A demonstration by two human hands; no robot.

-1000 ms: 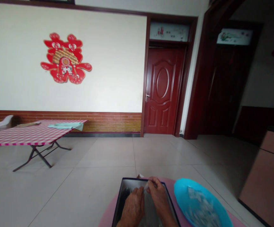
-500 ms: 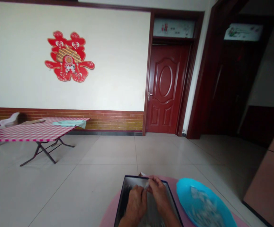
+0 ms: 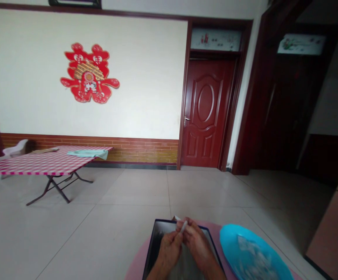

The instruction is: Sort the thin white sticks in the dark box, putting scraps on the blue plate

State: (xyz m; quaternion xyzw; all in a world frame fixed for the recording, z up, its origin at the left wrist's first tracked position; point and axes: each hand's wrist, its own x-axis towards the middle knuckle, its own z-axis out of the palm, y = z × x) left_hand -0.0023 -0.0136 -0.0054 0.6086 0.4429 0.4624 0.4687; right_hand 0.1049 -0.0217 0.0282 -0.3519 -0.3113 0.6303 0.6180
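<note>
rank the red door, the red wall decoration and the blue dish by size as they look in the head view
1. The dark red door looks largest.
2. The red paper-cut wall decoration and the blue dish look about alike, so I won't rank them; the dish sits near the camera and the frame cuts it off.

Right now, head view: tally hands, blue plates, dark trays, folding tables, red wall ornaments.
Hands: 2 (left hand, right hand)
Blue plates: 1
Dark trays: 1
Folding tables: 1
Red wall ornaments: 1
Total: 6
</note>
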